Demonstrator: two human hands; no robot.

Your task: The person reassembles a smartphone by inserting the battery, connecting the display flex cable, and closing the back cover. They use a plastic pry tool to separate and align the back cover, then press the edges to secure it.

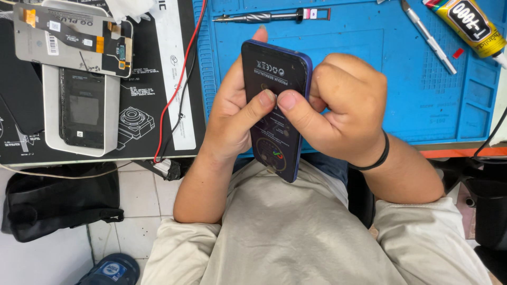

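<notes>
Left hand and right hand both clamped on dark blue-edged rectangular phone, thumbs meeting on its back; grey metal screwdriver beyond phone, yellow glue tube beyond-right

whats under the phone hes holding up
Behind the phone, the left hand cups it, one fingertip showing over its top edge. Beyond lies the blue mat. The palm and the phone's far face are covered.

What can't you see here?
- Phone front: head view shows only its dark back; the side facing away is hidden.
- Left hand fingers: mostly behind the phone.
- Right hand fingertips: curled under the knuckles.
- Glue tube: cut off by the top and right edges.
- Shoe: cut off by the bottom edge.
</notes>
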